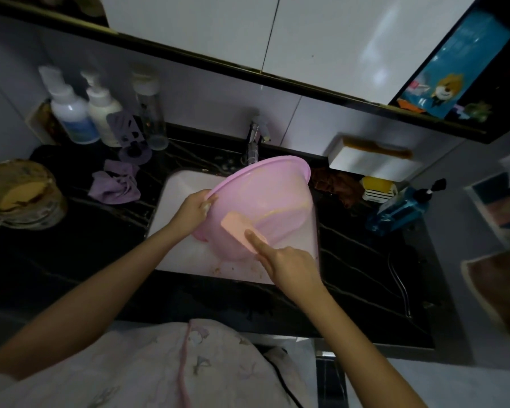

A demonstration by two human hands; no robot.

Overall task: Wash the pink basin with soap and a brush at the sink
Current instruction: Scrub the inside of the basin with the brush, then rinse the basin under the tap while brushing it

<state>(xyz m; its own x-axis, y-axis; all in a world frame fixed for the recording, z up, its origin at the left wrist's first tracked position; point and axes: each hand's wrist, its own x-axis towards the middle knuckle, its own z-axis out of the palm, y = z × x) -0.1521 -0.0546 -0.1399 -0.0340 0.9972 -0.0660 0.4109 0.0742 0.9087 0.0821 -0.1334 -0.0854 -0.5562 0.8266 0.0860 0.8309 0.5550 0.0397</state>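
Note:
The pink basin (265,198) is tilted on its side over the white sink (177,219), its opening turned toward me and to the right, with yellowish suds smeared inside. My left hand (193,209) grips the basin's left rim. My right hand (287,263) holds a peach-pink brush (237,229) flat against the basin's lower inside wall, index finger stretched along its back. The brush's bristles are hidden. The chrome tap (255,142) stands just behind the basin.
On the black marble counter (80,260), bottles (80,113) and a purple cloth (115,184) sit at the left with a round tin (18,195). At the right are a blue pump bottle (401,207), a yellow soap holder (377,188) and a white box (371,161).

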